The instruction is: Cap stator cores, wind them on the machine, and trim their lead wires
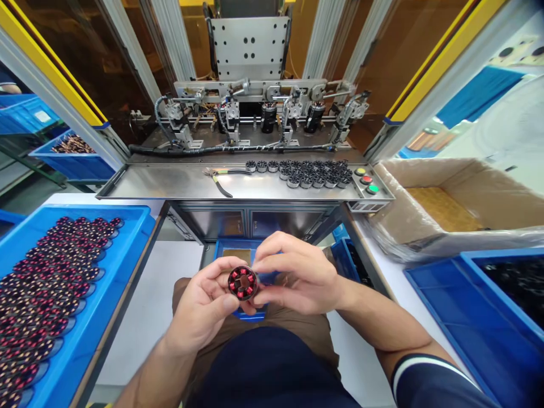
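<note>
A round motor stator point(242, 283) with red copper windings is held over my lap, its wound face turned up toward me. My left hand point(204, 297) grips it from the left, thumb at the lower edge and fingers behind. From the right, my right hand point(300, 275) closes on its rim with thumb and fingertips; whether a thin wire is also pinched there is too small to tell. Beyond my hands, a metal tray point(170, 181) carries wire cutters point(225, 174) with spread handles and several black-and-silver stator cores point(312, 173).
At left, a blue tray point(142, 218) bears rows of wound stators. A winding machine point(267, 116) stands behind the metal ledge, with push buttons point(366, 180) at its right end. A plastic-lined carton point(480, 195) and a blue bin point(442, 306) of black parts are on the right.
</note>
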The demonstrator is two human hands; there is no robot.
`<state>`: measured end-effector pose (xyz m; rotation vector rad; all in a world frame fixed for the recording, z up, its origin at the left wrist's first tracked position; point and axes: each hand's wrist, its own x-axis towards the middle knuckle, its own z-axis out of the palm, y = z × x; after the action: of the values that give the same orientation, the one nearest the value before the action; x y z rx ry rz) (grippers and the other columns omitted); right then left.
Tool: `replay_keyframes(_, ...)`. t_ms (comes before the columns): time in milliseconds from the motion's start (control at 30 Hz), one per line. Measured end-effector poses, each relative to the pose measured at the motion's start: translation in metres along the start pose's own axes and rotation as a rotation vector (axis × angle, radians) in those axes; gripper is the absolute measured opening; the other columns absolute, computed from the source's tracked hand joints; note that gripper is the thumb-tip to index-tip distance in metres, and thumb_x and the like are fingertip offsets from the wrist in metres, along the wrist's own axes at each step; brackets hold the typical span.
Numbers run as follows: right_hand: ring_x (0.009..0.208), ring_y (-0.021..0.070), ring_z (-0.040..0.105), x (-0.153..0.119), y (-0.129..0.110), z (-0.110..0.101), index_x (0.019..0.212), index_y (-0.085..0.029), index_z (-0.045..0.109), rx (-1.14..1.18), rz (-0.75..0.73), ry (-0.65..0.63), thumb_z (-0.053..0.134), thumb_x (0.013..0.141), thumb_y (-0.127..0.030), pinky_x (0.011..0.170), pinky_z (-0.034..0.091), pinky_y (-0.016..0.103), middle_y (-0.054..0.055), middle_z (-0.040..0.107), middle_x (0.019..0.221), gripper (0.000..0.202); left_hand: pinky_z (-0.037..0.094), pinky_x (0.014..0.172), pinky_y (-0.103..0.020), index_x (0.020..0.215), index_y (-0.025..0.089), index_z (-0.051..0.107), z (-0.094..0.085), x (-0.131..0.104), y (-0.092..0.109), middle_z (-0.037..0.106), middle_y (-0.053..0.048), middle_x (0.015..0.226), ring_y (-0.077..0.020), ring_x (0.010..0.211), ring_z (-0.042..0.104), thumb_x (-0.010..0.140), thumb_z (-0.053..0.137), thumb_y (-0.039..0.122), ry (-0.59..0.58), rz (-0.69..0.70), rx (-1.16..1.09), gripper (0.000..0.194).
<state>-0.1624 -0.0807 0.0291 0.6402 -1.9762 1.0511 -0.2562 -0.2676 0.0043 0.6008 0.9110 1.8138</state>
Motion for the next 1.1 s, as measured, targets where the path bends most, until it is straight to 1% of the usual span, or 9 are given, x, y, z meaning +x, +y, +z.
replay_keyframes(167, 0.073, 0.0164, 0.065, 0.002, -0.005, 0.003, 0.091, -0.009, 0.07, -0.128, -0.035, 0.0, 0.068, 0.091, -0.016, 0.065, 0.055, 0.03, 0.011, 0.069, 0.079, 0.007, 0.061, 0.069, -0.021, 0.117, 0.024, 0.066, -0.001, -0.003, 0.001, 0.077, -0.003, 0.09, -0.0163, 0.077, 0.076, 0.085, 0.075, 0.015, 0.008, 0.005, 0.001, 0.034)
replay_keyframes(300, 0.071, 0.0138, 0.062, 0.003, -0.011, 0.006, 0.09, -0.009, 0.068, -0.108, 0.077, 0.027, 0.067, 0.09, -0.012, 0.063, 0.055, 0.026, 0.01, 0.069, 0.078, 0.003, 0.059, 0.065, -0.019, 0.113, 0.03, 0.063, 0.003, -0.002, 0.003, 0.075, -0.001, 0.105, -0.0149, 0.078, 0.075, 0.085, 0.073, 0.01, 0.039, 0.072, -0.012, 0.036)
replay_keyframes(433, 0.07, 0.0135, 0.061, 0.007, -0.017, 0.009, 0.085, -0.012, 0.065, -0.027, 0.267, 0.071, 0.064, 0.091, -0.011, 0.064, 0.053, 0.027, 0.007, 0.067, 0.074, 0.006, 0.059, 0.083, -0.023, 0.096, 0.026, 0.065, 0.004, -0.002, 0.003, 0.066, 0.001, 0.126, -0.0143, 0.096, 0.073, 0.079, 0.076, 0.003, 0.049, 0.192, 0.006, 0.031)
replay_keyframes(600, 0.07, 0.0136, 0.061, 0.01, -0.018, 0.009, 0.083, -0.012, 0.065, 0.141, 0.336, 0.04, 0.065, 0.091, -0.013, 0.063, 0.052, 0.028, 0.007, 0.066, 0.075, 0.008, 0.055, 0.098, -0.033, 0.094, 0.025, 0.065, -0.002, 0.001, 0.004, 0.072, 0.001, 0.106, -0.0233, 0.117, 0.066, 0.075, 0.085, 0.024, 0.04, 0.32, -0.091, 0.027)
replay_keyframes(700, 0.073, 0.0149, 0.061, 0.012, -0.017, 0.006, 0.088, -0.012, 0.065, 0.166, 0.236, -0.028, 0.063, 0.092, -0.013, 0.067, 0.054, 0.029, 0.007, 0.067, 0.075, 0.004, 0.058, 0.087, -0.031, 0.104, 0.02, 0.067, -0.008, 0.006, 0.004, 0.074, -0.007, 0.104, -0.0231, 0.102, 0.072, 0.084, 0.073, 0.051, -0.002, 0.135, -0.05, 0.038)
replay_keyframes(800, 0.076, 0.0152, 0.062, 0.013, -0.017, 0.003, 0.091, -0.011, 0.064, 0.125, 0.177, -0.077, 0.062, 0.093, -0.012, 0.068, 0.054, 0.028, 0.009, 0.068, 0.077, 0.004, 0.058, 0.06, -0.027, 0.101, 0.01, 0.068, -0.011, 0.01, 0.003, 0.076, -0.013, 0.08, -0.0216, 0.069, 0.074, 0.094, 0.046, 0.065, -0.205, -0.18, -0.039, 0.06)
replay_keyframes(900, 0.074, 0.0139, 0.061, 0.014, -0.018, 0.0, 0.091, -0.011, 0.065, 0.05, 0.177, -0.08, 0.061, 0.094, -0.011, 0.066, 0.053, 0.026, 0.009, 0.067, 0.078, 0.005, 0.056, 0.053, -0.023, 0.107, 0.01, 0.066, -0.01, 0.01, 0.003, 0.076, -0.013, 0.079, -0.0219, 0.067, 0.075, 0.097, 0.05, 0.053, -0.261, -0.187, -0.028, 0.047)
replay_keyframes(1000, 0.074, 0.0135, 0.06, 0.013, -0.019, 0.0, 0.092, -0.012, 0.065, -0.008, 0.212, -0.03, 0.06, 0.094, -0.011, 0.067, 0.053, 0.027, 0.007, 0.067, 0.078, 0.006, 0.058, 0.061, -0.021, 0.118, 0.022, 0.063, -0.004, 0.008, 0.006, 0.075, -0.005, 0.092, -0.0178, 0.075, 0.075, 0.093, 0.065, 0.03, -0.127, -0.054, 0.009, 0.026)
replay_keyframes(1100, 0.071, 0.013, 0.06, 0.012, -0.019, 0.002, 0.088, -0.012, 0.066, -0.038, 0.282, 0.045, 0.063, 0.092, -0.011, 0.064, 0.052, 0.026, 0.006, 0.066, 0.078, 0.005, 0.06, 0.077, -0.024, 0.106, 0.027, 0.065, 0.001, 0.005, 0.008, 0.07, -0.001, 0.114, -0.0173, 0.095, 0.073, 0.082, 0.075, 0.011, 0.003, 0.113, 0.011, 0.03)
